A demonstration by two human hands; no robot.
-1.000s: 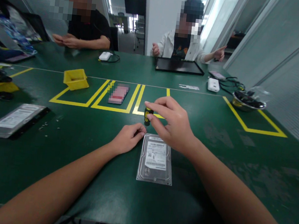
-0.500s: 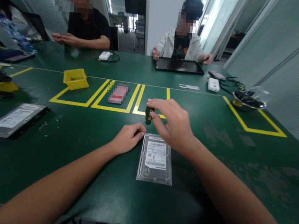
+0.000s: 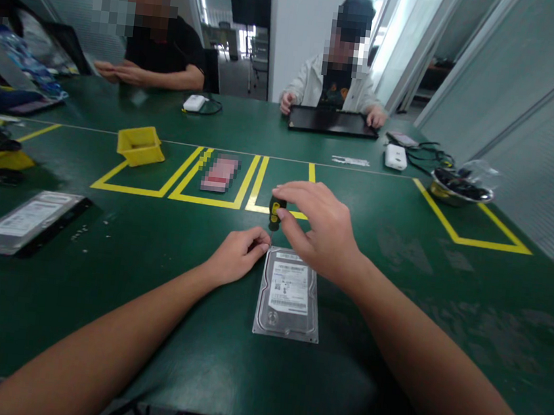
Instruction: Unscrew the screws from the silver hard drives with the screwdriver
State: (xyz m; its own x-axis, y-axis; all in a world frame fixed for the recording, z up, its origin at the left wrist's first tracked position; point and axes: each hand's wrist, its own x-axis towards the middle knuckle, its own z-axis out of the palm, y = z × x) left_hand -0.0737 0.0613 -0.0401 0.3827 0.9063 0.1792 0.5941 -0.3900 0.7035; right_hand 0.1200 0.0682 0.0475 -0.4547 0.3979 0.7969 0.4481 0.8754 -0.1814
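A silver hard drive (image 3: 289, 294) with a white label lies flat on the green table in front of me. My right hand (image 3: 322, 222) pinches the black-and-yellow handle of a small screwdriver (image 3: 275, 213). The screwdriver stands upright, its thin shaft pointing down at the drive's far left corner. Beside that corner, my left hand (image 3: 239, 255) has its fingers curled and closed, thumb and fingertips against the drive's edge. The exact spot where the screwdriver tip ends is hard to make out near the left fingertips.
Another hard drive (image 3: 25, 222) lies at left near tiny scattered bits (image 3: 87, 234). Farther back are a yellow bin (image 3: 141, 147), a pink phone-like object (image 3: 220, 174), yellow tape outlines and a metal bowl (image 3: 461, 190). Across the table, a person (image 3: 337, 82) touches a black panel (image 3: 334, 122).
The screwdriver handle has turned slightly between my right fingers, its yellow marking now facing me more. My left hand and the drive stay put. The person opposite has brought both hands onto the panel.
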